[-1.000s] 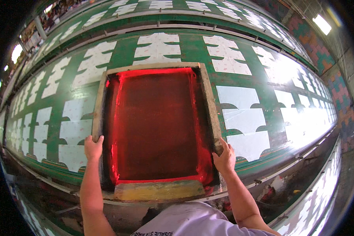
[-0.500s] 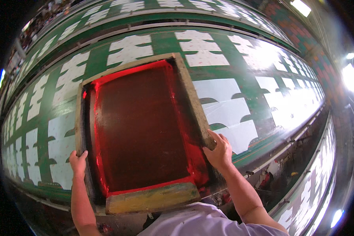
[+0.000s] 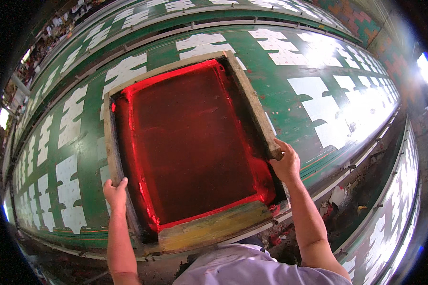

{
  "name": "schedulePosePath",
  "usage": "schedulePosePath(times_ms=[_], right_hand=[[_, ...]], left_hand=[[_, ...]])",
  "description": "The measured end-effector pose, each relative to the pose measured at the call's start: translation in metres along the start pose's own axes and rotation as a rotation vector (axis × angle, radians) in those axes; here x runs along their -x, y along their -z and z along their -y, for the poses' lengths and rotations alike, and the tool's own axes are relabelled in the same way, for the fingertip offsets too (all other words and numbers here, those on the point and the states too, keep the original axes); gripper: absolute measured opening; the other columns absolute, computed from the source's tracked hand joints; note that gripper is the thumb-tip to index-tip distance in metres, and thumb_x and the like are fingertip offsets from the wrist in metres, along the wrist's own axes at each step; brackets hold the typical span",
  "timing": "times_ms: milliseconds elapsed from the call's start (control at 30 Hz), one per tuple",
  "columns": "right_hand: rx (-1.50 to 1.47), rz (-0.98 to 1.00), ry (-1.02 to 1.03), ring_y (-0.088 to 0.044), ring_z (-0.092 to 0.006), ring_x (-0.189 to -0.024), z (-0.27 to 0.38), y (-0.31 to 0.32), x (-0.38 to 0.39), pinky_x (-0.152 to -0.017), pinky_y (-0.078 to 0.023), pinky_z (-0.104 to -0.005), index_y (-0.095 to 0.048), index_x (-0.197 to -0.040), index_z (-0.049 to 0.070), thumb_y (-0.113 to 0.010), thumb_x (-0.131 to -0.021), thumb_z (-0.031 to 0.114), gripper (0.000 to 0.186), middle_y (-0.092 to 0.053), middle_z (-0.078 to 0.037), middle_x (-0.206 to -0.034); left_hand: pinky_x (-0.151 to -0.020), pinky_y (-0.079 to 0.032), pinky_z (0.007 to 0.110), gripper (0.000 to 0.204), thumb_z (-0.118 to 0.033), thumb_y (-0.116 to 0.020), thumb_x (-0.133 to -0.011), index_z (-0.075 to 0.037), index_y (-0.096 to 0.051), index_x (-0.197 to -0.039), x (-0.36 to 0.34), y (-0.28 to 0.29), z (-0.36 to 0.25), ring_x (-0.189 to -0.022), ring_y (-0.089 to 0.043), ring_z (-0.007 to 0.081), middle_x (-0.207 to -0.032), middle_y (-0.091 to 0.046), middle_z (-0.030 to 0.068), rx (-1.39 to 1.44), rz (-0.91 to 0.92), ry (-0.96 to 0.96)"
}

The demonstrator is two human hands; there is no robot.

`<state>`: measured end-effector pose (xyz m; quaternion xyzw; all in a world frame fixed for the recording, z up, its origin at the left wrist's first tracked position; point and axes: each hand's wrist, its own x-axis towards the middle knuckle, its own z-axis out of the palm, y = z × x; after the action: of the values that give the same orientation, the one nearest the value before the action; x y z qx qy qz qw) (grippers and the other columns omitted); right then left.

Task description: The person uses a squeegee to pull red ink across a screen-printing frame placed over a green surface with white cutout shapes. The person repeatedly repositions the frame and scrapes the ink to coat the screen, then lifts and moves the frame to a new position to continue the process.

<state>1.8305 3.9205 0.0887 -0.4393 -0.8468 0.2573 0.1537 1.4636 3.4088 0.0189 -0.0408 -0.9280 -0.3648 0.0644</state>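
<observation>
Okay, left hand and right hand gripping opposite side rails; wood-framed printing screen between them, over green tabletop. Looks rigid, probably weighty; mesh likely delicate, red ink maybe slick: hold rails.

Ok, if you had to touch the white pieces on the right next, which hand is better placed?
Probably the right hand: it grips the right side of the wooden frame, nearer those white pieces. The left hand holds the opposite side, with the red-edged screen between. Both hands are busy.
</observation>
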Motion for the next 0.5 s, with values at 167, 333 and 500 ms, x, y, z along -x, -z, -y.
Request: schedulePosePath(times_ms=[167, 333, 500], right_hand=[[-0.089, -0.007, -0.083, -0.070, -0.0375, -0.134, -0.078, 0.043, -0.037, -0.117, -0.056, -0.0463, -0.071, -0.151, 0.019, -0.083, -0.075, 0.001, 0.079, -0.075, -0.016, -0.141], [-0.087, 0.016, -0.133, -0.069, -0.0361, -0.138, -0.127, 0.073, -0.069, -0.119, -0.055, -0.0468, -0.071, -0.152, 0.020, -0.088, -0.076, 0.002, 0.080, -0.074, -0.016, -0.145], [-0.091, 0.026, -0.116, -0.069, -0.0366, -0.138, -0.154, 0.090, -0.083, -0.119, -0.055, -0.0473, -0.070, -0.153, 0.020, -0.086, -0.078, 0.001, 0.079, -0.073, -0.017, -0.146]], left_hand=[[-0.095, -0.051, 0.052, 0.050, -0.027, -0.098, -0.083, 0.006, -0.063, -0.097, 0.058, -0.060, -0.071, -0.103, -0.066, 0.0403, -0.111, -0.067, 0.0232, 0.042, -0.019, 0.030], [-0.095, -0.052, 0.051, 0.047, -0.025, -0.097, -0.083, 0.005, -0.065, -0.097, 0.095, -0.096, -0.120, -0.102, -0.067, 0.0401, -0.109, -0.067, 0.0211, 0.045, -0.028, 0.041], [-0.093, -0.053, 0.051, 0.042, -0.023, -0.097, -0.083, 0.004, -0.069, -0.099, 0.113, -0.111, -0.156, -0.104, -0.069, 0.0399, -0.111, -0.071, 0.0214, 0.005, -0.036, 0.034]])
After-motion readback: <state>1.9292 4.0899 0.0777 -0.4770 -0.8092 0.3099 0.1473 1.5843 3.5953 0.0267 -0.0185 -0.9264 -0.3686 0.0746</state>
